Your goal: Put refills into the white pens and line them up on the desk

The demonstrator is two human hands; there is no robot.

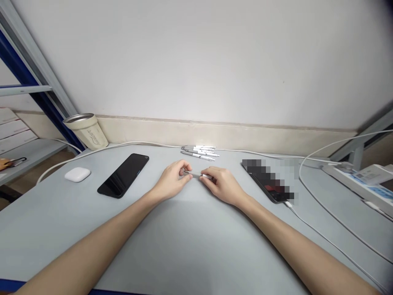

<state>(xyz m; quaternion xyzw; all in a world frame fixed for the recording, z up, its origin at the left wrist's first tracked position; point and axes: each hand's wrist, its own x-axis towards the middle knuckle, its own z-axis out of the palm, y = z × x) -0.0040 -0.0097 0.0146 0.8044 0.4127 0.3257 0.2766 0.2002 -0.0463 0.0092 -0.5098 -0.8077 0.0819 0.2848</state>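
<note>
My left hand [170,180] and my right hand [221,185] meet near the middle of the grey table [190,241]. Between them lies a slim silver-and-white pen [194,174], pinched at one end by the left fingers and at the other by the right. Behind the hands, several white-and-grey pens [199,152] lie side by side near the wall. A black smartphone [123,175] lies face up left of my left hand. A pixelated dark tablet or phone [267,180] lies right of my right hand.
A white earbud case [77,174] sits at the left, with a beige tumbler [86,132] behind it by the wall. White cables run along the table's back edge and right side. A white power strip [359,182] lies at the right.
</note>
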